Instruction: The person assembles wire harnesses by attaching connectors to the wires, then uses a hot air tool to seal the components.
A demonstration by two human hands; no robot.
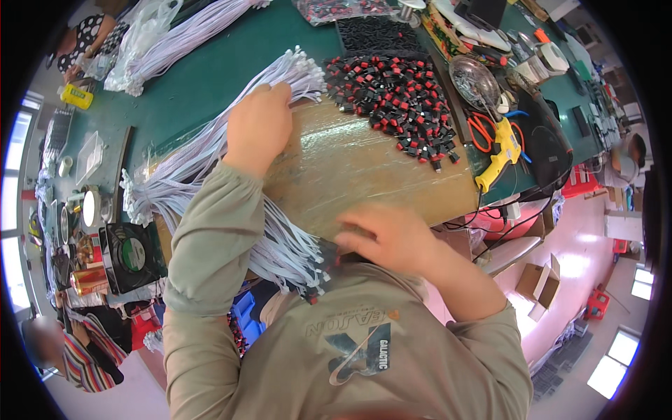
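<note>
The left hand (259, 126) is at white cables (199, 152), left of the connector heap (395, 101); the right hand (385, 234) blurs on the heap's near side. I can't tell either's grip.

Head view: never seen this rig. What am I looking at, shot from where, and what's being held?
No machine here: just a person working bare-handed. A wide fisheye camera on the person's head looks down, so straight edges bend near the rim. The green table bears a brown board, a heap of small red-and-black parts and a yellow pistol-shaped tool. The left hand lies on a bundle of white cables; its grip is hidden. The right hand, blurred, is beside some dark cable ends; whether it holds anything is unclear.
</note>
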